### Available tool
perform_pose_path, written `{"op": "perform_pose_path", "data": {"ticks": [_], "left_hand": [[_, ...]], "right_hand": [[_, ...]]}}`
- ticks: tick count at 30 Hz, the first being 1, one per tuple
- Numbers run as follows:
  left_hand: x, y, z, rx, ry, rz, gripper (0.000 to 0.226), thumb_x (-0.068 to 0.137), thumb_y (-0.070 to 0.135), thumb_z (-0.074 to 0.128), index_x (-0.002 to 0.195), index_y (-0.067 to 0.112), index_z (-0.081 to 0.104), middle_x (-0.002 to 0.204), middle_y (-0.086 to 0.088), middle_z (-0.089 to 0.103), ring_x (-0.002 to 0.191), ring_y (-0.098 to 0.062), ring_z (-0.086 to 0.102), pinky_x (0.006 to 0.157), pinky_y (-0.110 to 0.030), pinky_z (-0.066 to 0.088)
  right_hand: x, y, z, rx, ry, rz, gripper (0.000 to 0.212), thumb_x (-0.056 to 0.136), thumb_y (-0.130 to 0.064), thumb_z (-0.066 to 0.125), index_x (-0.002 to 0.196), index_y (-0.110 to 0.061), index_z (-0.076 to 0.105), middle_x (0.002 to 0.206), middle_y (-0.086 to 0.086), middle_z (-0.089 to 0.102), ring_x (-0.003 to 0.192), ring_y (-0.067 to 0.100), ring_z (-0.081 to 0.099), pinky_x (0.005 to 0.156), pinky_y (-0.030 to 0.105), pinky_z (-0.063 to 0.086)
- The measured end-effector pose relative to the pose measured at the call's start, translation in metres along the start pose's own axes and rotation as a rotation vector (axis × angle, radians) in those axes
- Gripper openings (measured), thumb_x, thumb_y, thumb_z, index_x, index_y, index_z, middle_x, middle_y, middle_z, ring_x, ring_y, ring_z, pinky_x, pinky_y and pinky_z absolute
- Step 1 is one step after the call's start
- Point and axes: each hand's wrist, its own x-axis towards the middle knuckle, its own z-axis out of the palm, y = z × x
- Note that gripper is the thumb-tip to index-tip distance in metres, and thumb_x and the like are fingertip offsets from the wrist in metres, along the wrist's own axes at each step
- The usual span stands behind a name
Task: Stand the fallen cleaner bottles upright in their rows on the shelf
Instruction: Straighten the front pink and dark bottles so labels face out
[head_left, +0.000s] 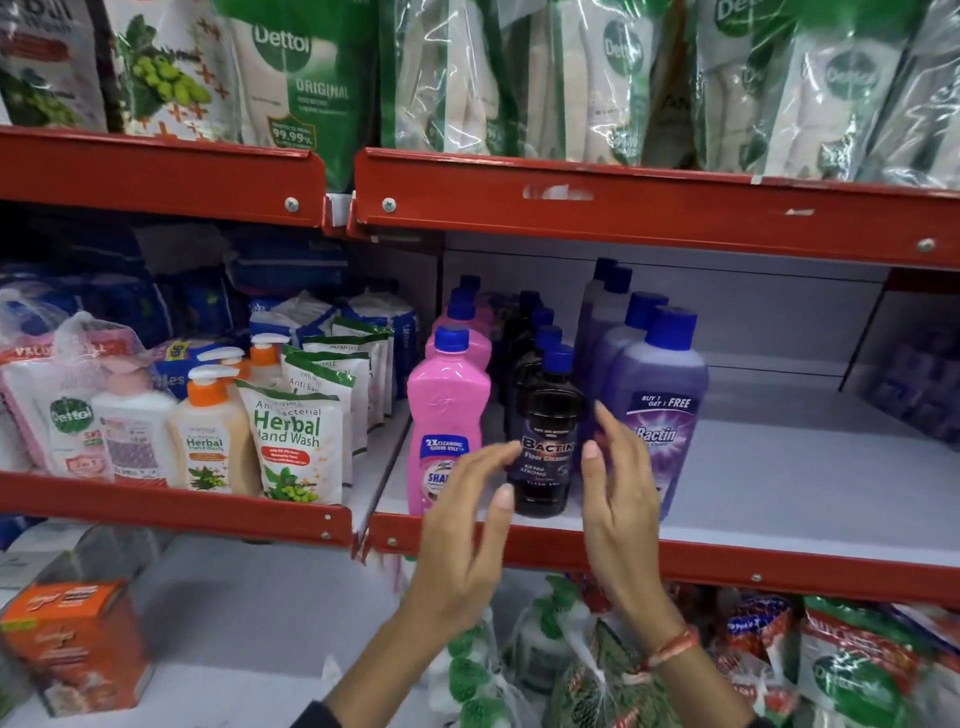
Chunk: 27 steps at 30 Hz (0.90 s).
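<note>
Three rows of blue-capped cleaner bottles stand upright on the white middle shelf. At the front are a pink bottle, a black Bactin floor cleaner bottle and a purple Bactin bottle. My left hand is open just left of the black bottle, its fingertips close to the label. My right hand is open just right of the same bottle, in front of the purple one. Neither hand grips anything. No bottle in view lies on its side.
Red shelf rails run above and below. Herbal hand wash pouches and pump bottles fill the left bay. Dettol refill packs hang on the top shelf. An orange box and netted bags lie below.
</note>
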Motion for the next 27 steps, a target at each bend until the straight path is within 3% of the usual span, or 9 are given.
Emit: {"op": "perform_pose_path", "data": {"ticks": [3,6,9,11,14,16,21,24,27], "left_hand": [[0.008,-0.003,0.031,-0.077,-0.135,-0.232,0.056,0.096,0.050,0.027,0.148,0.037,0.011,0.154,0.025,0.015,0.142,0.008,0.015,0.119,-0.028,0.019],[0.025,0.000,0.041,-0.127,-0.165,-0.330,0.060,0.092,0.054,0.019,0.146,0.044,-0.006,0.148,0.036,-0.008,0.140,0.016,-0.003,0.120,-0.024,0.006],[0.033,-0.002,0.041,-0.168,-0.198,-0.366,0.054,0.089,0.061,0.014,0.139,0.051,-0.004,0.147,0.033,-0.002,0.140,0.013,0.002,0.121,-0.027,0.008],[0.029,-0.007,0.037,-0.137,-0.201,-0.354,0.056,0.085,0.070,0.012,0.138,0.056,0.000,0.147,0.034,0.007,0.138,0.016,0.009,0.119,-0.025,0.011],[0.017,-0.006,0.032,-0.067,-0.194,-0.344,0.063,0.081,0.075,0.009,0.141,0.057,0.004,0.151,0.027,0.015,0.139,0.011,0.015,0.115,-0.023,0.014],[0.013,-0.003,0.029,-0.052,-0.189,-0.360,0.060,0.084,0.071,0.008,0.142,0.057,0.005,0.150,0.028,0.017,0.138,0.009,0.015,0.113,-0.024,0.014],[0.008,0.002,0.025,-0.050,-0.169,-0.355,0.057,0.084,0.066,0.009,0.141,0.058,0.007,0.126,0.051,0.010,0.122,0.028,0.010,0.111,-0.023,0.013],[0.008,0.005,0.025,-0.040,-0.158,-0.360,0.053,0.087,0.059,0.011,0.140,0.058,0.009,0.122,0.051,0.011,0.131,0.013,0.013,0.112,-0.025,0.014],[0.003,0.000,0.028,-0.006,-0.124,-0.327,0.051,0.091,0.057,0.012,0.142,0.054,0.014,0.138,0.039,0.020,0.134,0.010,0.021,0.112,-0.018,0.018]], "right_hand": [[0.002,0.008,0.001,0.027,-0.239,0.061,0.057,0.100,-0.032,0.031,0.153,-0.041,0.011,0.158,-0.013,0.025,0.142,0.001,0.030,0.116,0.028,0.027],[0.005,0.015,0.002,0.062,-0.384,0.105,0.069,0.094,-0.030,0.031,0.150,-0.050,-0.004,0.157,-0.024,0.015,0.143,-0.002,0.025,0.118,0.027,0.023],[0.008,0.019,-0.003,0.098,-0.444,0.132,0.071,0.093,-0.024,0.030,0.147,-0.054,-0.004,0.146,-0.040,0.016,0.136,-0.008,0.029,0.117,0.028,0.024],[0.006,0.018,-0.008,0.071,-0.450,0.132,0.071,0.095,-0.021,0.031,0.147,-0.055,-0.004,0.148,-0.034,0.019,0.132,-0.012,0.032,0.116,0.027,0.026],[-0.002,0.015,-0.015,-0.001,-0.461,0.114,0.072,0.099,-0.017,0.032,0.146,-0.056,-0.008,0.142,-0.026,0.025,0.109,-0.030,0.034,0.095,0.004,0.029],[-0.007,0.015,-0.018,-0.029,-0.462,0.112,0.074,0.099,-0.017,0.034,0.145,-0.056,-0.009,0.139,-0.021,0.034,0.104,-0.029,0.037,0.085,-0.002,0.030],[-0.012,0.014,-0.023,-0.028,-0.455,0.089,0.075,0.099,-0.019,0.037,0.143,-0.060,-0.008,0.140,-0.015,0.039,0.104,-0.019,0.044,0.086,0.010,0.034],[-0.013,0.011,-0.026,0.014,-0.444,0.105,0.069,0.101,-0.028,0.037,0.142,-0.063,-0.006,0.144,-0.007,0.041,0.115,-0.003,0.047,0.100,0.026,0.036],[-0.014,0.014,-0.028,0.040,-0.460,0.094,0.063,0.101,-0.037,0.037,0.143,-0.062,-0.002,0.159,-0.014,0.025,0.143,0.006,0.028,0.115,0.032,0.023]]}}
